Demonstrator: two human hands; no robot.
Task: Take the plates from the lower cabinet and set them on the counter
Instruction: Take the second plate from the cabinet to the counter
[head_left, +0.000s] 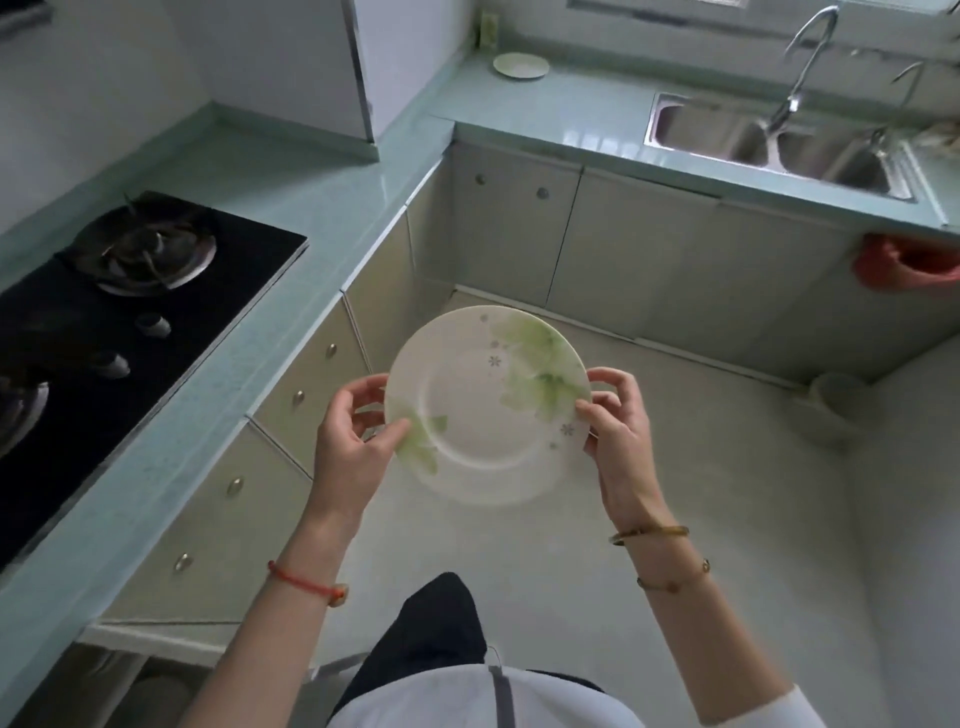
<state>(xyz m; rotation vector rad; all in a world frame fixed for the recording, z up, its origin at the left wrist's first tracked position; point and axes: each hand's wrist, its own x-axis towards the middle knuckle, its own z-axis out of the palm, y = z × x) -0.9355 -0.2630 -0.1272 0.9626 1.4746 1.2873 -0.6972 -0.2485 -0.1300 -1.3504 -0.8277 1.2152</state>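
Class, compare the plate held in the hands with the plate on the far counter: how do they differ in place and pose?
The held plate is gripped at opposite rims by the left hand and right hand, over the floor; the far plate lies untouched on the counter. The held plate is slightly tilted; the far plate lies flat. Both are round and pale; green leaf print is plain only on the held plate.

Both arms extended forward; left hand (358, 441) and right hand (615, 421) level, fingers curled, thumbs on top, pinching plate (483, 410) between them.
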